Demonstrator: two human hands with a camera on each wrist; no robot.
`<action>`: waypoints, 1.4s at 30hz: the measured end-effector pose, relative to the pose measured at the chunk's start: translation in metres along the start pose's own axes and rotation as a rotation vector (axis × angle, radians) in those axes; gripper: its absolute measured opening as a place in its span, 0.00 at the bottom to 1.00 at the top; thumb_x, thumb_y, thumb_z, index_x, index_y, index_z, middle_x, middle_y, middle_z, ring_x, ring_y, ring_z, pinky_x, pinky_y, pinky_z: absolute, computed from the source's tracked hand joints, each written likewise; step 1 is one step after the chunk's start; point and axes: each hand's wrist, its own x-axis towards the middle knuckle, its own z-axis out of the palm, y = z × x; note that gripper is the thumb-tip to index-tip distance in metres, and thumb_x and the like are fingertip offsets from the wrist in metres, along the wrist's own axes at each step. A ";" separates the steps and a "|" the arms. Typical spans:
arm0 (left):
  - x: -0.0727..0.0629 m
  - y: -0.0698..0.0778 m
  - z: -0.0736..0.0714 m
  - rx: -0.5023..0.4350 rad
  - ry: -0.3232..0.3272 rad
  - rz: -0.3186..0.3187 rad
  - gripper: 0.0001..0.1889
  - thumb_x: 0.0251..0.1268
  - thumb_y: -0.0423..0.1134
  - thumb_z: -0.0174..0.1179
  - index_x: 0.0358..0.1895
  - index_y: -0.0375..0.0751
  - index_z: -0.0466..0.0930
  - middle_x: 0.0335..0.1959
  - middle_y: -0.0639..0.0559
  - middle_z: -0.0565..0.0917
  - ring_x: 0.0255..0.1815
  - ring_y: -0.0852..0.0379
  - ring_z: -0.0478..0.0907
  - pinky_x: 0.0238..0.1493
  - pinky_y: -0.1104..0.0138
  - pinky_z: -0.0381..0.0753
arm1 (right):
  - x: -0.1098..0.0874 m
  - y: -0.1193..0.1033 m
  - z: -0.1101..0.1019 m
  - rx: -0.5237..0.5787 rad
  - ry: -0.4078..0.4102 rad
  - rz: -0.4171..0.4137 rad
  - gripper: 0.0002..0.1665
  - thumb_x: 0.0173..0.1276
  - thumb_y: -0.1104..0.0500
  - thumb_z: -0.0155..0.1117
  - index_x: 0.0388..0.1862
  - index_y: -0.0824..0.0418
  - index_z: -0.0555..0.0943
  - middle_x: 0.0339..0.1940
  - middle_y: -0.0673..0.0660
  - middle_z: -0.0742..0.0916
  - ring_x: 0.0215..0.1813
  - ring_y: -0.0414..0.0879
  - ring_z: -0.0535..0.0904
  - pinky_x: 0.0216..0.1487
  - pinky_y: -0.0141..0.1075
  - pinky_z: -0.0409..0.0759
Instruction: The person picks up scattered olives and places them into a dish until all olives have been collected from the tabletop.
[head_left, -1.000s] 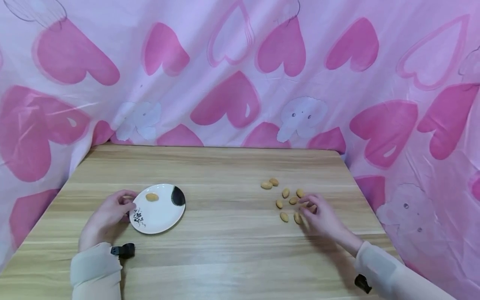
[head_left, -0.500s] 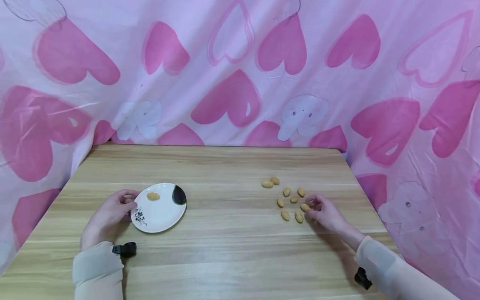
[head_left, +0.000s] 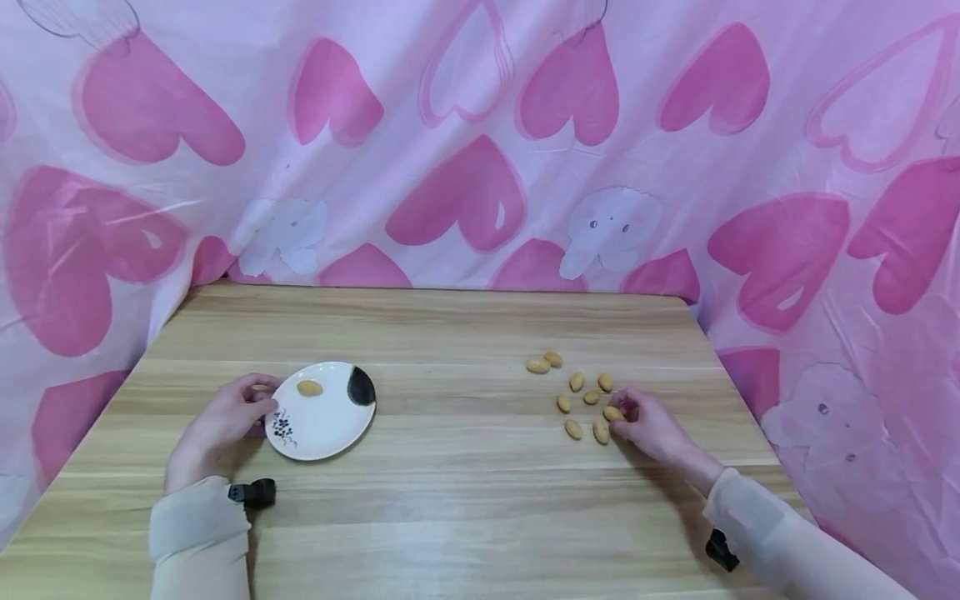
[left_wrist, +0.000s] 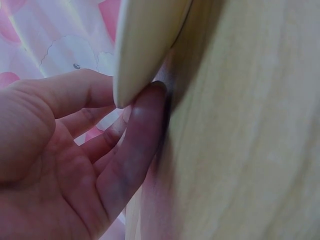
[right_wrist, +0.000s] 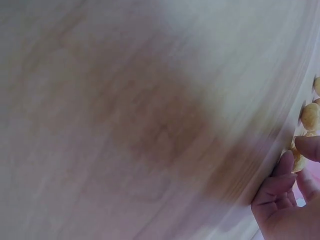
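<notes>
On the left of the head view, my left hand pinches the rim of a small white plate with black decoration. In the left wrist view the thumb lies on the plate's upper side and fingers reach under its edge. One tan almond lies on the plate. To the right, my right hand pinches another almond between thumb and fingertips, low at the tabletop. The right wrist view shows this nut between the digits. Several loose almonds are scattered just left of that hand.
Everything rests on a wood-grain table. A pink curtain with hearts hangs along the back and both sides. Bare tabletop lies between the plate and the loose almonds. Black straps sit at both wrists.
My right hand has taken an almond between thumb and fingertips at the right of the group. The left hand keeps holding the plate; the whole head view has shifted slightly.
</notes>
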 end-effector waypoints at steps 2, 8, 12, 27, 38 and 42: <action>0.001 -0.001 0.000 0.006 0.001 0.006 0.21 0.69 0.28 0.50 0.64 0.25 0.64 0.43 0.36 0.75 0.36 0.52 0.76 0.33 0.62 0.82 | 0.000 -0.001 -0.002 0.023 -0.015 -0.001 0.15 0.58 0.70 0.67 0.45 0.65 0.77 0.36 0.57 0.80 0.36 0.47 0.75 0.34 0.36 0.75; 0.001 -0.003 0.002 0.020 0.003 0.009 0.21 0.69 0.28 0.50 0.63 0.25 0.65 0.41 0.38 0.75 0.36 0.51 0.76 0.33 0.62 0.82 | 0.004 -0.011 -0.010 0.053 -0.013 -0.029 0.16 0.60 0.68 0.68 0.47 0.66 0.77 0.38 0.58 0.81 0.39 0.48 0.77 0.34 0.35 0.77; 0.000 -0.003 0.002 0.015 0.005 0.002 0.21 0.69 0.29 0.50 0.63 0.26 0.65 0.41 0.38 0.74 0.36 0.51 0.76 0.34 0.62 0.81 | 0.010 -0.026 -0.010 0.048 -0.020 -0.031 0.16 0.62 0.64 0.69 0.48 0.64 0.78 0.38 0.57 0.82 0.39 0.48 0.78 0.35 0.36 0.78; -0.001 -0.001 0.004 -0.010 -0.005 -0.013 0.21 0.69 0.29 0.50 0.64 0.27 0.65 0.42 0.37 0.74 0.37 0.50 0.76 0.35 0.61 0.81 | 0.031 -0.093 0.031 0.249 -0.107 -0.156 0.18 0.60 0.72 0.64 0.49 0.63 0.78 0.42 0.59 0.80 0.30 0.46 0.75 0.27 0.32 0.74; 0.000 0.002 -0.001 -0.019 -0.019 -0.005 0.21 0.70 0.29 0.49 0.64 0.27 0.64 0.45 0.36 0.75 0.39 0.49 0.76 0.36 0.61 0.81 | 0.055 -0.154 0.075 0.303 -0.138 -0.321 0.15 0.60 0.71 0.67 0.46 0.64 0.79 0.39 0.56 0.83 0.39 0.46 0.79 0.40 0.37 0.79; -0.001 0.001 -0.002 -0.027 -0.020 -0.015 0.21 0.71 0.29 0.49 0.65 0.27 0.64 0.45 0.36 0.74 0.39 0.49 0.76 0.37 0.61 0.81 | 0.063 -0.176 0.097 0.320 -0.165 -0.341 0.15 0.60 0.71 0.67 0.46 0.62 0.79 0.39 0.54 0.82 0.40 0.46 0.79 0.42 0.38 0.79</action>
